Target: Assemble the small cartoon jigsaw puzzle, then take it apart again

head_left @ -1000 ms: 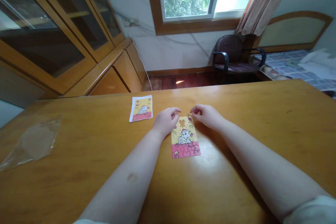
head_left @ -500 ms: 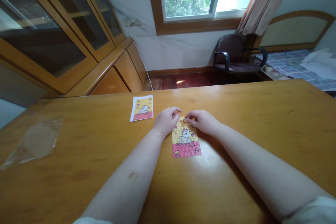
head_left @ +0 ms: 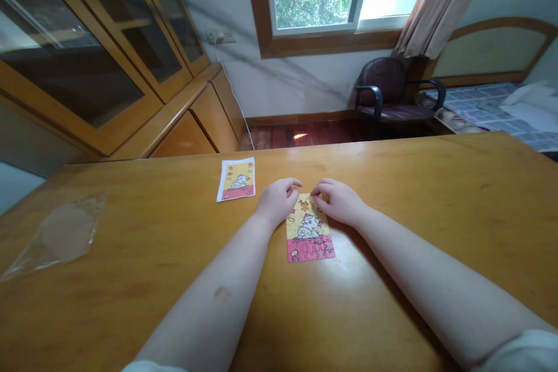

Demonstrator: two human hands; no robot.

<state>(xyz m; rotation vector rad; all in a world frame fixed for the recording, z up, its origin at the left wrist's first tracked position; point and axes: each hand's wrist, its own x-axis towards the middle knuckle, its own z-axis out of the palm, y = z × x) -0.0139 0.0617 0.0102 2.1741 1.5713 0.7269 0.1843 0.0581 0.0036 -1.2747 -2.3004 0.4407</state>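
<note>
A small jigsaw puzzle (head_left: 309, 249) lies flat on the wooden table, yellow above and pink below, with a white cartoon animal in a red cap. Near its top, a gap shows the table's colour through the pieces. My left hand (head_left: 278, 202) rests along the puzzle's upper left edge, fingers loosely bent and a little apart, holding nothing visible. At the upper right corner, my right hand (head_left: 339, 202) has its fingers drawn together just beside the gap. Whatever might be between those fingertips is hidden. Left of the hands lies a white-edged picture card (head_left: 238, 180) with the same design.
A clear plastic bag (head_left: 65, 229) lies on the table (head_left: 174, 314) at the left. Glass-door cabinets (head_left: 117, 40) stand along the left wall. Beyond the table's far edge are an office chair (head_left: 386, 87) and a bed (head_left: 483, 107).
My right hand has shifted slightly right, away from the gap, so more of the gap shows. My left hand stays at the puzzle's left edge.
</note>
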